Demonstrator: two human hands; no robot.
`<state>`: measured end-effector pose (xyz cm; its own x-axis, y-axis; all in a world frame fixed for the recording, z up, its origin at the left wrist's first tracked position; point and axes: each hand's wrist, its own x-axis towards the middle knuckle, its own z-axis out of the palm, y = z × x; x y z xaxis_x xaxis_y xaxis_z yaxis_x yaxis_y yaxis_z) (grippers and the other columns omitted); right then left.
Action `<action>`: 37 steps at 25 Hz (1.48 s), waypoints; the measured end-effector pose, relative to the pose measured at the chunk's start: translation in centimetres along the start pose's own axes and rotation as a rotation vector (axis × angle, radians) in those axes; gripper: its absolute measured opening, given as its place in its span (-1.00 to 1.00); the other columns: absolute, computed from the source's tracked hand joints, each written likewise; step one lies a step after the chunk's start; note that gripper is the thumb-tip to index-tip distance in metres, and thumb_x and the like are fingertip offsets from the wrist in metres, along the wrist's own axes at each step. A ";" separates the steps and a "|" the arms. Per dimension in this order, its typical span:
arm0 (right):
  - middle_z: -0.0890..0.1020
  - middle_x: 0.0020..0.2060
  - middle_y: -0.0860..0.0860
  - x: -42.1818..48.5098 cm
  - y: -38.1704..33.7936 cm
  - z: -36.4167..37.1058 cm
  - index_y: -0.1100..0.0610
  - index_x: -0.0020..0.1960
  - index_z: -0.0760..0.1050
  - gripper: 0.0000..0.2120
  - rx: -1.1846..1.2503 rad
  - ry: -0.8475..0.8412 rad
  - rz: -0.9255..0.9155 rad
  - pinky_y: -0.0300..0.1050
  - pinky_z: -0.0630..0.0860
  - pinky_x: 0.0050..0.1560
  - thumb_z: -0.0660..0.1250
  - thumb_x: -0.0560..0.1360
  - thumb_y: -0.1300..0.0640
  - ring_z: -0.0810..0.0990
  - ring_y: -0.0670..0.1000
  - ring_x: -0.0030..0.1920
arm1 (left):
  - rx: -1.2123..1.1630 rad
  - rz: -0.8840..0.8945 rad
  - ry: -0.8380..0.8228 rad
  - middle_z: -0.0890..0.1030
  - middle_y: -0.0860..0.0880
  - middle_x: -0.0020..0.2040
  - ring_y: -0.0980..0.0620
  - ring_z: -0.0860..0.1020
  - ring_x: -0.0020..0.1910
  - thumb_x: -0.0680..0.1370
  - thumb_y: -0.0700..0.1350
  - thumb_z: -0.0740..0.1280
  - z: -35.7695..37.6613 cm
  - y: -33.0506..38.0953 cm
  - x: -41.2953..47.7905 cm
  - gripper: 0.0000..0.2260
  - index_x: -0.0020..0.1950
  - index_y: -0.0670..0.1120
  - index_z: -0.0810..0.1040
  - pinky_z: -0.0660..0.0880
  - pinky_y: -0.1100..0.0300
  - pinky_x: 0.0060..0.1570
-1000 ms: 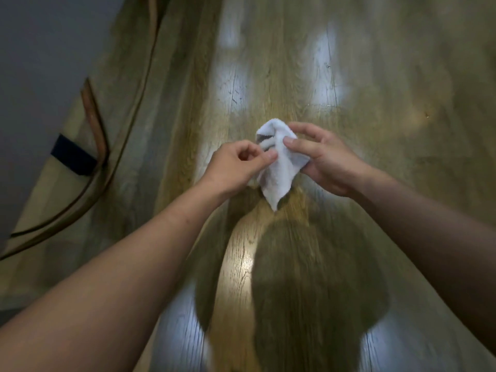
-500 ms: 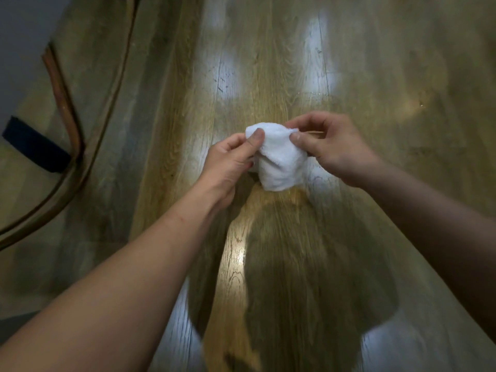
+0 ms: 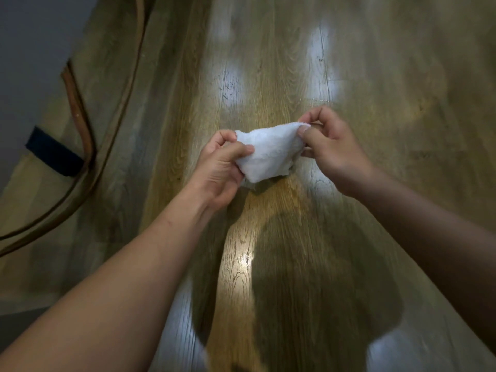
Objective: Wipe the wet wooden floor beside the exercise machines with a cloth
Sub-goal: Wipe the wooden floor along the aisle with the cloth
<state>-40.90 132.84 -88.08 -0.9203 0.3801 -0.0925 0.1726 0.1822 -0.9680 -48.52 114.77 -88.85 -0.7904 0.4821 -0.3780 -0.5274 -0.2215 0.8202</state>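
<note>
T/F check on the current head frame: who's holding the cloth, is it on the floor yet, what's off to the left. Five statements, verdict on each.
1. Both hands hold the white cloth. True: the left hand pinches one end and the right hand the other.
2. The cloth is pressed flat on the wooden floor. False: it is held up in the air, stretched between the hands.
3. The cloth is dark blue. False: it is white; the dark blue thing is a band at far left.
4. A curved brown frame lies to the left of the hands. True.
5. The floor shows bright glare patches. True.
</note>
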 end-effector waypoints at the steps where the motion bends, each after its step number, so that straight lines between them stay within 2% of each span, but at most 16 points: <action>1: 0.48 -0.18 0.13 0.0 -0.3 -0.2 -0.02 -0.11 0.45 -0.84 0.011 -0.004 0.003 0.17 0.52 -0.02 0.24 0.61 0.18 0.47 0.05 -0.14 | -0.019 -0.014 -0.001 0.57 -0.02 -0.13 0.02 0.55 -0.16 0.47 -0.30 0.37 0.0 0.1 0.0 -0.80 -0.07 -0.03 0.47 0.53 0.14 -0.23; 4: 0.52 -0.19 0.19 0.1 -1.5 -1.1 -0.04 -0.10 0.44 -0.89 0.014 -0.049 -0.034 0.14 0.48 -0.08 0.22 0.55 0.14 0.47 0.09 -0.16 | -0.019 -0.120 -0.035 0.65 0.00 -0.20 0.11 0.62 -0.25 0.52 -0.23 0.36 0.2 1.4 -0.5 -0.72 0.23 -0.10 0.56 0.60 0.22 -0.15; 7: 0.61 -0.14 0.30 0.0 -2.4 -1.5 -0.07 -0.11 0.44 -0.85 0.001 -0.047 -0.092 0.22 0.47 -0.19 0.18 0.52 0.17 0.50 0.14 -0.20 | 0.201 -0.088 -0.106 0.68 -0.06 -0.17 0.06 0.65 -0.20 0.42 -0.24 0.40 -0.2 2.7 -0.9 -0.75 0.10 -0.19 0.61 0.61 0.19 -0.05; 10: 0.51 -0.30 0.14 -0.3 -3.3 -1.6 -0.08 -0.10 0.47 -0.81 -0.023 -0.057 -0.147 0.31 0.50 -0.23 0.21 0.53 0.20 0.45 0.13 -0.26 | 0.397 0.102 0.018 0.64 -0.07 -0.15 0.04 0.63 -0.15 0.40 -0.24 0.47 -0.6 3.9 -0.9 -0.87 -0.09 -0.08 0.63 0.60 0.10 -0.01; 12: 0.47 -0.34 0.16 -0.6 -3.5 -1.4 -0.04 -0.09 0.48 -0.79 -0.049 -0.057 -0.183 0.40 0.50 -0.23 0.20 0.52 0.27 0.44 0.20 -0.31 | 0.601 0.250 0.084 0.62 -0.06 -0.09 0.09 0.60 -0.10 0.42 -0.21 0.52 -0.8 4.4 -0.9 -0.87 -0.15 0.00 0.65 0.57 0.15 0.02; 14: 0.47 -0.33 0.21 -1.0 -3.8 -1.2 -0.01 -0.10 0.47 -0.76 -0.047 -0.033 -0.193 0.43 0.52 -0.27 0.18 0.51 0.32 0.47 0.29 -0.34 | 0.751 0.386 0.053 0.63 -0.02 -0.01 0.13 0.59 -0.01 0.43 -0.17 0.51 -0.9 4.9 -1.1 -0.88 -0.15 0.04 0.63 0.53 0.19 0.10; 17: 0.47 -0.37 0.19 -1.0 -4.5 -1.3 0.04 -0.10 0.45 -0.71 0.042 -0.008 -0.135 0.29 0.60 -0.23 0.16 0.53 0.42 0.48 0.19 -0.33 | 0.742 0.385 -0.102 0.62 0.03 -0.21 0.12 0.55 -0.20 0.54 -0.23 0.41 -0.5 5.8 -1.3 -0.87 -0.12 -0.01 0.55 0.51 0.22 -0.09; 19: 0.51 -0.40 0.03 0.2 -3.6 -1.1 0.03 -0.10 0.47 -0.71 0.024 0.007 -0.074 0.18 0.61 -0.20 0.17 0.54 0.40 0.52 0.11 -0.31 | 0.738 0.310 -0.082 0.61 -0.01 -0.23 0.10 0.55 -0.24 0.57 -0.27 0.37 -0.3 5.4 -0.6 -0.89 -0.07 -0.07 0.54 0.54 0.19 -0.18; 22: 0.64 -0.15 -0.04 2.9 -0.7 0.3 0.00 0.04 0.56 -0.74 -0.234 -0.030 -0.016 0.13 0.67 -0.01 0.21 0.58 0.32 0.66 0.08 -0.10 | 0.871 0.163 0.055 0.65 -0.07 -0.06 0.02 0.65 -0.09 0.60 -0.24 0.33 -0.7 3.2 1.4 -0.91 0.07 -0.16 0.59 0.62 0.18 -0.17; 25: 0.65 0.15 0.00 3.4 1.7 1.0 0.11 0.27 0.59 -0.70 -0.539 -0.091 -0.094 -0.21 0.48 0.07 0.20 0.62 0.27 0.60 -0.03 0.13 | 1.029 0.189 0.092 0.65 0.09 -0.06 0.14 0.61 -0.03 0.58 -0.15 0.37 -1.9 1.1 2.1 -0.92 0.02 -0.01 0.65 0.55 0.21 -0.02; 27: 0.67 0.12 0.03 1.3 3.1 0.6 0.12 0.18 0.63 -0.72 -0.714 -0.181 -0.172 -0.16 0.47 0.10 0.20 0.59 0.25 0.60 -0.02 0.07 | 1.157 0.209 0.009 0.63 0.17 -0.10 0.21 0.57 -0.09 0.53 -0.13 0.43 -3.1 -0.9 0.7 -0.90 -0.07 0.08 0.65 0.49 0.25 0.01; 29: 0.69 0.04 0.04 -1.7 4.1 0.2 0.11 -0.01 0.67 -0.69 -0.955 -0.341 -0.325 0.01 0.41 0.27 0.15 0.49 0.13 0.63 0.07 0.10 | 1.340 0.297 -0.119 0.65 0.15 -0.06 0.14 0.56 0.02 0.46 -0.07 0.44 -4.5 -3.4 -1.2 -0.94 -0.18 0.11 0.65 0.49 0.13 0.14; 30: 0.70 0.01 0.03 -2.4 4.7 0.1 0.11 -0.05 0.67 -0.65 -1.027 -0.348 -0.380 0.08 0.39 0.30 0.12 0.44 0.07 0.63 0.10 0.11 | 1.386 0.358 -0.139 0.65 0.14 -0.06 0.09 0.56 0.04 0.43 -0.01 0.41 -5.0 -4.3 -1.7 -0.95 -0.20 0.09 0.66 0.49 0.05 0.16; 33: 0.65 0.17 0.13 -1.0 4.9 1.6 0.15 0.17 0.64 -0.59 -1.013 -0.250 -0.457 0.17 0.49 0.21 0.14 0.48 0.05 0.60 0.20 0.18 | 1.408 0.463 -0.076 0.64 0.09 -0.07 0.02 0.57 0.01 0.44 0.05 0.28 -5.3 -4.5 -0.5 -0.77 -0.08 -0.02 0.67 0.50 -0.08 0.08; 35: 0.56 0.33 0.15 0.4 5.2 4.0 0.11 0.36 0.54 -0.53 -1.030 -0.371 -0.519 0.19 0.47 0.25 0.12 0.54 -0.01 0.54 0.23 0.30 | 1.496 0.475 -0.107 0.61 0.03 0.01 -0.03 0.54 0.06 0.45 0.05 0.26 -5.2 -4.2 0.3 -0.71 0.03 -0.05 0.65 0.49 -0.13 0.11; 37: 0.56 0.35 0.14 0.9 7.0 4.5 0.09 0.39 0.52 -0.52 -1.072 -0.531 -0.610 0.17 0.51 0.21 0.11 0.57 -0.07 0.57 0.24 0.28 | 1.546 0.426 -0.089 0.57 -0.03 0.14 -0.07 0.50 0.19 0.49 0.06 0.28 -6.0 -4.6 0.3 -0.67 0.14 -0.06 0.63 0.44 -0.16 0.22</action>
<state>-42.13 130.35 -95.99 -0.9297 -0.3670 -0.0302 -0.3484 0.9032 -0.2505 -48.22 110.85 -95.33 -0.7410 0.6703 -0.0401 0.5655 0.6551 0.5011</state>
